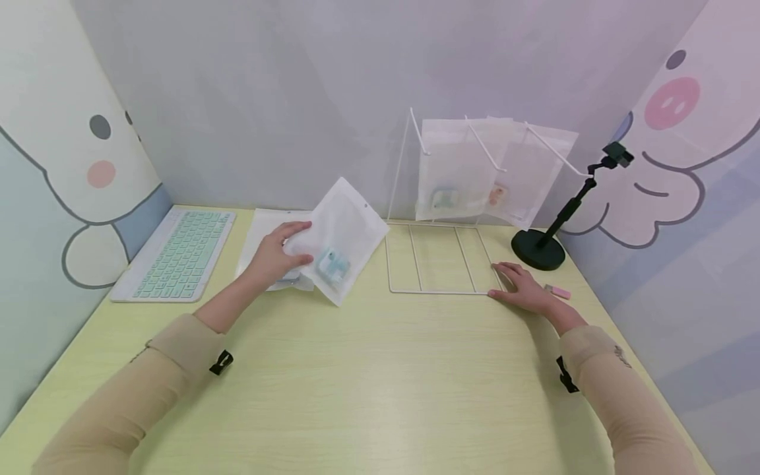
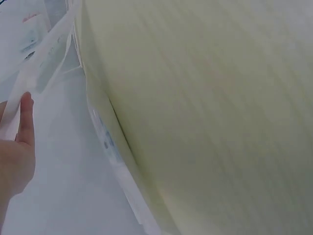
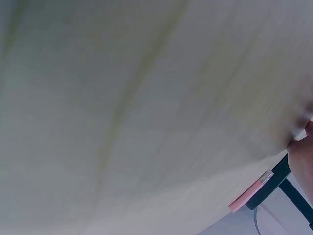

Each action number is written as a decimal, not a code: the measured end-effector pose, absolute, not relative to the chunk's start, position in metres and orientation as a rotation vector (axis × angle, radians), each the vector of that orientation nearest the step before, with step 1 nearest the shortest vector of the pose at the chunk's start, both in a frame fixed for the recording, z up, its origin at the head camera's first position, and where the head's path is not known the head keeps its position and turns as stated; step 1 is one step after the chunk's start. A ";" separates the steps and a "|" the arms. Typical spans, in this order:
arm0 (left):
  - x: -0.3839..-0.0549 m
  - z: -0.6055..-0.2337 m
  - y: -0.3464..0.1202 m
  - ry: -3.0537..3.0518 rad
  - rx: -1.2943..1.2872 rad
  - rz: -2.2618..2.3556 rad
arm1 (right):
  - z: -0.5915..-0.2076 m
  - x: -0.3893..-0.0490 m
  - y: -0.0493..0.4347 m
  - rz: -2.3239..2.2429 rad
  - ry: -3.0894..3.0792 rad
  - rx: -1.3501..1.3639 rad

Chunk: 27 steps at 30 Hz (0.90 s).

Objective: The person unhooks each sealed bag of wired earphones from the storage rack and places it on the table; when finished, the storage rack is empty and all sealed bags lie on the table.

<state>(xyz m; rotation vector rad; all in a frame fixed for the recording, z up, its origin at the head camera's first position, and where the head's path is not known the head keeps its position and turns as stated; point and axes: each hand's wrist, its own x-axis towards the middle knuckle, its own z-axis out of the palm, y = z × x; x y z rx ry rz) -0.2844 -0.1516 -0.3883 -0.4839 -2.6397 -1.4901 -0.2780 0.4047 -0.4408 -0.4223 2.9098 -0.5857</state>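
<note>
My left hand [image 1: 274,256] pinches a white translucent pouch [image 1: 350,221] between thumb and fingers. The pouch is tilted, and a small light-blue item [image 1: 334,265] shows near its bottom. Under and behind that hand, another white pouch [image 1: 255,232] lies on the table, partly covered. In the left wrist view the held pouch [image 2: 46,56] appears edge-on past the thumb. My right hand [image 1: 522,290] rests at the right end of a white wire rack [image 1: 430,292], fingertips and thumb at its base, fingers relaxed and spread. Only a bit of this hand [image 3: 304,161] enters the right wrist view.
White pouches [image 1: 457,155] with small items hang from the rack's upper prongs at the back. Right of the rack stands a black stand [image 1: 537,249], with a small pink stick [image 1: 558,291] near its base. A keyboard [image 1: 181,254] with mint keys lies at the left.
</note>
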 end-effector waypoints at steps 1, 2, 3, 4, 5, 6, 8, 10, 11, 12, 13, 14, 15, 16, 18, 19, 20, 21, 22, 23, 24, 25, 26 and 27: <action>-0.284 -0.389 -0.150 -2.646 -0.479 -1.484 | -0.441 -0.278 0.405 -0.588 2.911 -0.423; -0.284 -0.391 -0.148 -2.653 -0.475 -1.477 | -0.441 -0.278 0.405 -0.588 2.913 -0.426; -0.283 -0.392 -0.147 -2.661 -0.474 -1.469 | -0.441 -0.278 0.405 -0.588 2.915 -0.428; -0.283 -0.394 -0.146 -2.670 -0.475 -1.461 | -0.442 -0.278 0.405 -0.586 2.917 -0.430; -0.282 -0.395 -0.144 -2.681 -0.478 -1.445 | -0.441 -0.278 0.404 -0.586 2.918 -0.431; -0.282 -0.397 -0.143 -2.699 -0.484 -1.428 | -0.441 -0.278 0.404 -0.583 2.918 -0.430; -0.280 -0.399 -0.140 -2.733 -0.504 -1.389 | -0.441 -0.278 0.404 -0.582 2.914 -0.426; -0.279 -0.401 -0.138 -2.772 -0.532 -1.331 | -0.441 -0.278 0.404 -0.586 2.910 -0.420; -0.279 -0.401 -0.137 -2.792 -0.547 -1.294 | -0.440 -0.277 0.404 -0.588 2.907 -0.418; -0.278 -0.402 -0.136 -2.810 -0.561 -1.262 | -0.440 -0.277 0.404 -0.590 2.906 -0.415; -0.278 -0.402 -0.135 -2.825 -0.573 -1.227 | -0.440 -0.277 0.404 -0.591 2.906 -0.413; -0.278 -0.402 -0.134 -2.841 -0.581 -1.192 | -0.440 -0.277 0.404 -0.591 2.906 -0.413; -0.278 -0.403 -0.134 -2.857 -0.584 -1.155 | -0.440 -0.277 0.404 -0.591 2.905 -0.413; -0.279 -0.403 -0.133 -2.869 -0.585 -1.123 | -0.440 -0.277 0.404 -0.589 2.905 -0.412; -0.280 -0.405 -0.132 -2.894 -0.584 -1.062 | -0.440 -0.277 0.405 -0.586 2.905 -0.410; -0.281 -0.406 -0.132 -2.905 -0.583 -1.032 | -0.440 -0.278 0.405 -0.585 2.904 -0.411; -0.282 -0.407 -0.131 -2.915 -0.579 -1.006 | -0.441 -0.278 0.405 -0.586 2.905 -0.411; -0.282 -0.407 -0.130 -2.926 -0.575 -0.980 | -0.441 -0.278 0.406 -0.586 2.906 -0.412; -0.282 -0.408 -0.129 -2.936 -0.571 -0.955 | -0.442 -0.278 0.406 -0.585 2.908 -0.414; -0.281 -0.409 -0.128 -2.949 -0.568 -0.933 | -0.442 -0.278 0.406 -0.583 2.911 -0.417; -0.281 -0.409 -0.127 -2.962 -0.564 -0.913 | -0.442 -0.278 0.406 -0.582 2.913 -0.421; -0.280 -0.410 -0.126 -2.974 -0.565 -0.900 | -0.443 -0.278 0.406 -0.581 2.914 -0.424; -0.280 -0.410 -0.125 -2.989 -0.564 -0.889 | -0.443 -0.279 0.406 -0.580 2.915 -0.426; -0.279 -0.411 -0.124 -3.004 -0.564 -0.879 | -0.443 -0.279 0.406 -0.579 2.915 -0.430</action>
